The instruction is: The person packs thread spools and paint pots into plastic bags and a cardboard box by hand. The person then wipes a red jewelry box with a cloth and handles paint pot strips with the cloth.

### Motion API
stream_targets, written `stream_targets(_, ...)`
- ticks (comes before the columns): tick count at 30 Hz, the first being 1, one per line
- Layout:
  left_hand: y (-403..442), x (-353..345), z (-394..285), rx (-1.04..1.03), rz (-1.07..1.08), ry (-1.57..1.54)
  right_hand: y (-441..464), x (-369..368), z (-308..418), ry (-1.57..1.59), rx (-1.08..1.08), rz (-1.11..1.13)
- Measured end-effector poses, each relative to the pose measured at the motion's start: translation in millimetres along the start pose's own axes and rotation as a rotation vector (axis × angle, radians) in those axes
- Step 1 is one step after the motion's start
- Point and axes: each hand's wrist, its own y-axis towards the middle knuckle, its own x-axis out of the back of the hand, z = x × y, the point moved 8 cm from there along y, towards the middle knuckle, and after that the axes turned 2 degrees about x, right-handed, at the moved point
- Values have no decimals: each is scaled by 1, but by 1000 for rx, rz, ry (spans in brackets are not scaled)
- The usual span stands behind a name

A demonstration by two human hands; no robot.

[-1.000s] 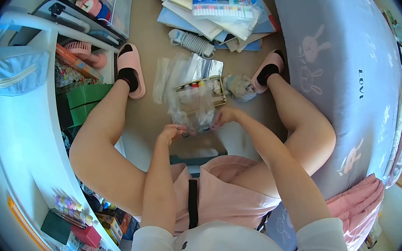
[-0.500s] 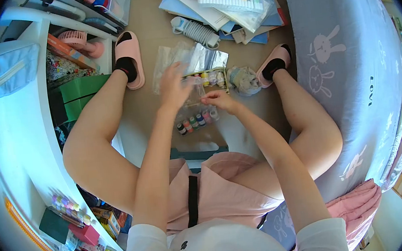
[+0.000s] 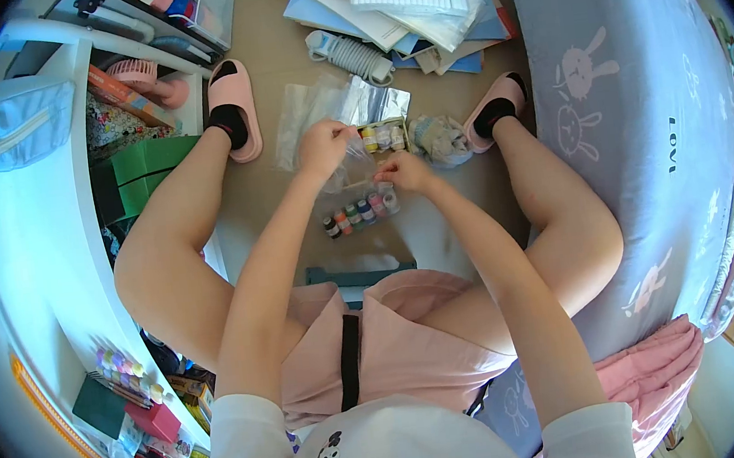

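1. Two-handed grip on a clear bag (image 3: 358, 164) — left hand (image 3: 326, 150) pinching the top, right hand (image 3: 405, 173) seemingly pinching the other side, above the floor (image 3: 256, 196)
2. Looks part-done: a row of little bottles (image 3: 367, 211) lies below, inside the plastic or under it, can't tell
3. Box (image 3: 408, 141) beyond isn't emptied yet — more bottles (image 3: 383, 138) in there

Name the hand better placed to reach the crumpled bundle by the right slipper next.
Probably the right hand: it is nearer the crumpled bundle. The left hand is farther across. Both seem to hold clear plastic, so the right may need to release it first.
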Motion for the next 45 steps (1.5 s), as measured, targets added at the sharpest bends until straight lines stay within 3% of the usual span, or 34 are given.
stream_targets(1, 1, -2, 1, -3, 0, 0, -1, 1, 3, -1, 1, -3)
stream_targets(3, -2, -14, 26, 359, 25, -631, -2, 2, 1, -219, -34, 13)
stream_targets(4, 2, -10, 26, 354, 28, -630, -5, 1, -2, -219, -34, 7)
stream_targets(7, 7, -6, 17, 190, 157, -545, -15, -14, -25, -384, -81, 65)
stream_targets(10, -7, -16, 19, 132, 299, -529, -8, -11, -30, -98, -51, -53)
stream_targets(12, -18, -14, 13, -151, 301, -155, -4, -9, -41, -23, -209, -67)
stream_targets(13, -18, -13, 20, -145, 307, -159, -4, -9, -41, -21, -217, -62)
stream_targets(15, -16, -6, 27, -195, 254, 208, -1, -4, -35, -68, -123, -76)
stream_targets(19, -10, 15, 41, 25, 183, 55, -3, -1, -40, -111, -149, -7)
stream_targets(21, -4, 31, 61, 213, 80, -183, -11, 3, -47, -319, -250, 69)
stream_targets(22, 1, 36, 67, 210, 84, -182, -12, 1, -62, -316, -252, 66)
stream_targets(24, 6, 40, 87, 317, 161, -11, -11, 1, -59, -88, -58, -26)
stream_targets(28, 9, 27, 89, 129, -11, 59, -4, -2, -34, 231, 56, -5)
stream_targets(30, 13, 0, 92, 85, 75, -218, -8, -41, -35, 270, -89, 449)
stream_targets(34, -1, -27, 65, 180, 243, -53, -17, -59, -22, 72, -82, 580)
stream_targets(36, -32, -79, 74, 318, 826, 124, -17, -56, -26, -352, -107, 580)
stream_targets(37, -39, -90, 77, 322, 828, 124, -18, -50, -18, -349, -108, 585)
stream_targets(39, -52, -108, 73, 86, 831, 487, -13, -21, -13, 141, -329, 329)
stream_targets(40, -56, -111, 67, 88, 831, 487, -5, -24, -29, 140, -328, 331)
stream_targets(42, -52, -108, 56, 88, 671, 579, 18, 11, -22, 166, 36, -195)
stream_targets(43, -53, -112, 52, 88, 674, 577, 20, 11, -21, 165, 33, -194)
stream_targets(45, -37, -87, 35, 94, 184, 290, 26, 8, -10, -37, 19, -233)
